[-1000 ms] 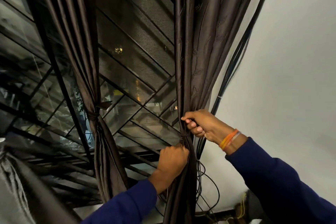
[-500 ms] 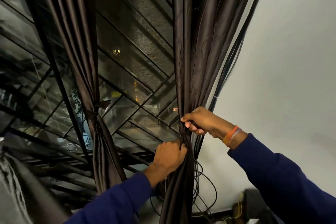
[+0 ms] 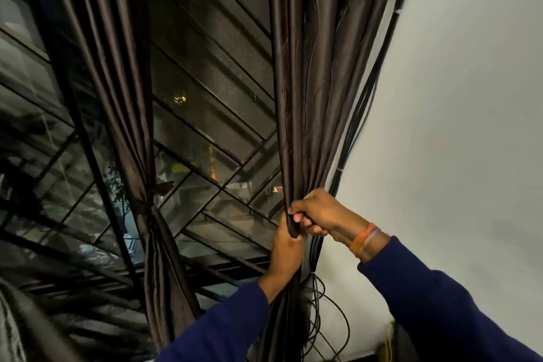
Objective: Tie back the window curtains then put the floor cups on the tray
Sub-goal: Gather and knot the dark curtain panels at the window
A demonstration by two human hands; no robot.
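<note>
Two dark brown curtains hang before a barred window. The left curtain [image 3: 126, 114] is gathered by a knotted tie [image 3: 144, 203] at mid height. The right curtain [image 3: 305, 114] hangs bunched beside the white wall. My left hand [image 3: 286, 247] grips this bunched fabric from below. Just above it, my right hand [image 3: 316, 213] grips a fold of the same curtain, an orange band on its wrist. The two hands touch. No cups or tray are in view.
A window grille [image 3: 211, 138] of slanted metal bars spans the middle. Black cables [image 3: 361, 114] run down the white wall [image 3: 455, 126] behind the right curtain and loop near the floor. Grey fabric [image 3: 17, 329] lies at the lower left.
My left hand has slid up the right curtain until it meets my right hand. The right hand keeps its grip, now with a fold pulled over the left hand's fingers.
</note>
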